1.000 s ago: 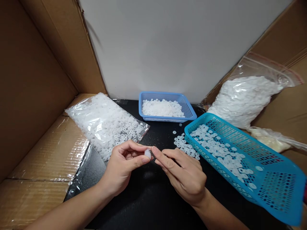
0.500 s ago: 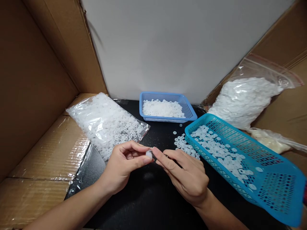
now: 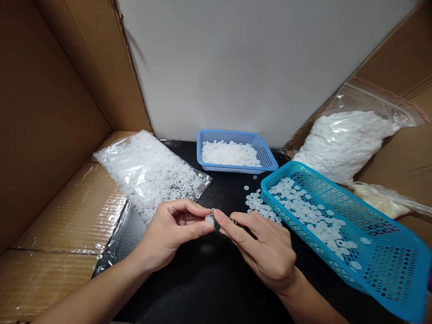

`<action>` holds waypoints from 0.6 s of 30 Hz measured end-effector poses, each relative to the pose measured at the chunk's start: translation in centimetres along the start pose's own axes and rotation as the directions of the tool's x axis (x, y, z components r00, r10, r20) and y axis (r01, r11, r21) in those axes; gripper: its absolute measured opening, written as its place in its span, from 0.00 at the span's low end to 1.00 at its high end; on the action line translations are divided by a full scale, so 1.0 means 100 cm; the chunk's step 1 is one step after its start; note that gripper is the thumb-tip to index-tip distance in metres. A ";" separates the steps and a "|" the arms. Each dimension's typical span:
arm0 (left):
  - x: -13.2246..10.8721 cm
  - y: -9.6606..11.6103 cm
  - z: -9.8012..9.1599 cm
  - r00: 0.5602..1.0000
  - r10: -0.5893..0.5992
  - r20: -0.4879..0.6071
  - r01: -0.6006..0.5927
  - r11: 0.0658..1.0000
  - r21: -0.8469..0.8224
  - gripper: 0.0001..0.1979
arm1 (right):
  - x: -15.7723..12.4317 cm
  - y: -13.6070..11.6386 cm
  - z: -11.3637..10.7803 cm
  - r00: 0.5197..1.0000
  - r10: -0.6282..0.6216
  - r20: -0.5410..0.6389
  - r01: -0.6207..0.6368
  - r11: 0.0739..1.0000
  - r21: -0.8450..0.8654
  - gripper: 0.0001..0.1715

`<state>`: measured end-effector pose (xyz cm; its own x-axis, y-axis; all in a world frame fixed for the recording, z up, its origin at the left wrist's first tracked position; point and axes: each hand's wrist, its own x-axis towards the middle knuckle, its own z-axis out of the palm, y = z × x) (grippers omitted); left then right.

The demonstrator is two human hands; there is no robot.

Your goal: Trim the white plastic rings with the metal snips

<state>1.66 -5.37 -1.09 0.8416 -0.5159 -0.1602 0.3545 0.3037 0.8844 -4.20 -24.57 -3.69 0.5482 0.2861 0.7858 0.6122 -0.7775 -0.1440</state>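
Near the middle of the view, my left hand (image 3: 173,229) pinches a small white disc-like piece (image 3: 209,220) between thumb and fingers. My right hand (image 3: 263,243) is closed around a thin dark tool (image 3: 243,227), mostly hidden by the fingers. Its fingertips meet the left fingertips at the top of the white piece. Right of my hands, loose white rings (image 3: 259,204) lie on the black table (image 3: 189,288), beside a teal basket (image 3: 388,265) holding many more.
A clear bag of white rings (image 3: 145,173) lies at the left. A blue basket (image 3: 236,168) with white rings stands at the back. Another bag (image 3: 344,139) of white pieces and a small bag (image 3: 381,200) lie at the right. Cardboard (image 3: 64,216) borders the left side.
The fingertips of my right hand have shifted very slightly at the white piece. Both hands keep their hold, and the baskets and bags stay in place.
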 end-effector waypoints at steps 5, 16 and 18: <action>0.000 0.006 -0.002 0.998 -0.067 0.013 0.066 0.997 0.035 0.08 | -0.002 0.000 0.000 1.000 -0.013 0.025 0.013 1.000 -0.002 0.21; -0.002 0.011 -0.006 0.996 -0.088 0.017 0.085 0.986 0.144 0.09 | -0.001 0.000 -0.001 0.999 -0.023 0.035 0.023 1.000 0.005 0.22; -0.003 0.011 -0.007 0.996 -0.091 0.014 0.088 0.984 0.158 0.09 | -0.002 0.000 -0.001 0.999 -0.023 0.036 0.022 1.000 0.008 0.22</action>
<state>2.09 -4.36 -0.34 0.8001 -0.5523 -0.2341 0.3584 0.1271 0.9249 -4.34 -24.61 -3.77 0.5543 0.3235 0.7669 0.6291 -0.7661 -0.1315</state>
